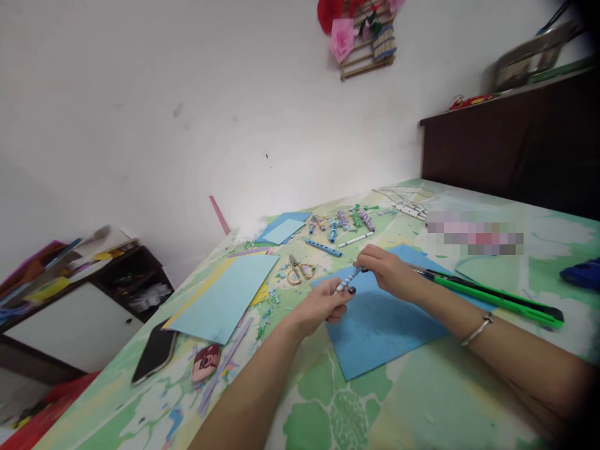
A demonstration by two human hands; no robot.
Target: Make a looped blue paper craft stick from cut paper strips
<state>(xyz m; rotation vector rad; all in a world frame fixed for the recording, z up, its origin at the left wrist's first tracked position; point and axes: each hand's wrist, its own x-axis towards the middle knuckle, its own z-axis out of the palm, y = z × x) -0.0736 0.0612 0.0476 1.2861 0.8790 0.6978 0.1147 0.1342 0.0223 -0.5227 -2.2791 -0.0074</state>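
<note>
One blue-and-white striped tube point(348, 279) is above one blue sheet point(389, 325), its long axis slanting from the left hand point(328, 301) up and rightward to the right hand point(380, 265); the fingers of both hands are clamped on it; one green cutter point(497, 300) lies right; one pair of scissors point(294, 273) and one phone point(154, 353) lie left.

Blue sheet point(389, 319) of smooth, matt paper; cutter point(497, 300) in bright plastic; scissors point(300, 271) and bracelet point(478, 330) of shiny metal; phone point(154, 354) with a smooth, glossy face; wall point(140, 94) matt and scuffed
</note>
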